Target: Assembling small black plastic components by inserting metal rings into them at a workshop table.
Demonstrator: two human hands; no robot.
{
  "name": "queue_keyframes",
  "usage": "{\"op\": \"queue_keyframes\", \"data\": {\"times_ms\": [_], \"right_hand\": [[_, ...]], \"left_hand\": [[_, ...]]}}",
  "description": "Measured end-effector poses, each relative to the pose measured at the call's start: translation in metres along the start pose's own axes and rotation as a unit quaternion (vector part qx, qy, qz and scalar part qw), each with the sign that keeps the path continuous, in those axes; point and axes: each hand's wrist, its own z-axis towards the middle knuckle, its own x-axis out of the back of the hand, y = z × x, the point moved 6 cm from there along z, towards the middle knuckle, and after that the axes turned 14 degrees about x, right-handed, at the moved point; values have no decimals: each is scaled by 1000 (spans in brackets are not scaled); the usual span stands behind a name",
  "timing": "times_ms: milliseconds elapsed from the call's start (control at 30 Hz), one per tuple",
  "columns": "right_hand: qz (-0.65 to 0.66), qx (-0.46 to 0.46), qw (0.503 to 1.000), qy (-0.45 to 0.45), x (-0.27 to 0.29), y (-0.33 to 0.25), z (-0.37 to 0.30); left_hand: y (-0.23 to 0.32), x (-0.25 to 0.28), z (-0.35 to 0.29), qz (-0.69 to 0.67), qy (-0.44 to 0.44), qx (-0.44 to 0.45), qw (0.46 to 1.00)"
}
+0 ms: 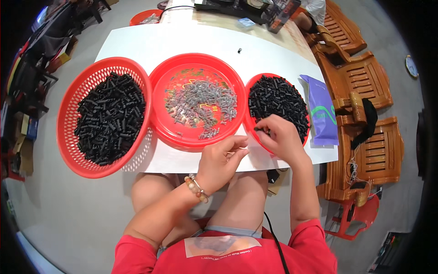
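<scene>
My left hand (222, 159) is in front of the middle red basin (157, 132), with its fingers curled in and the thumb close to the fingertips. Anything between them is too small to make out. My right hand (280, 137) bends over the near edge of a smaller red basin (247, 119), its fingertips pinched on a small black cylindrical piece. That basin is heaped with similar black pieces (278, 98). Small silvery metal parts (200, 102), apparently springs or screws, lie spread in the middle basin.
A red slotted basket (68, 123) full of black cylindrical pieces (109, 118) stands at the left. One small dark piece (239, 50) lies on the white board (269, 55). A purple packet (321, 112) rests at the right edge. Wooden seats (365, 82) stand beyond; another person sits at the far right.
</scene>
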Motion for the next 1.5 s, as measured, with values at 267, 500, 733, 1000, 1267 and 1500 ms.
{"op": "queue_keyframes", "data": {"times_ms": [267, 500, 733, 1000, 1267, 1500], "right_hand": [[117, 30, 992, 41, -7, -46, -9], [121, 73, 986, 85, -14, -19, 16], [-26, 46, 996, -74, -53, -19, 52], [-92, 27, 983, -158, -63, -21, 67], [-89, 15, 990, -111, -64, -23, 69], [-118, 29, 986, -116, -70, -22, 66]], "left_hand": [[-8, 3, 3, -291, -42, 73, 953], [-3, 81, 12, -389, 102, 26, 915], [-2, 92, 11, -403, 111, 40, 908], [-6, 97, 14, -394, 118, 50, 910], [-4, 99, 14, -398, 129, 35, 908], [-4, 96, 15, -397, 131, 50, 907]]}}
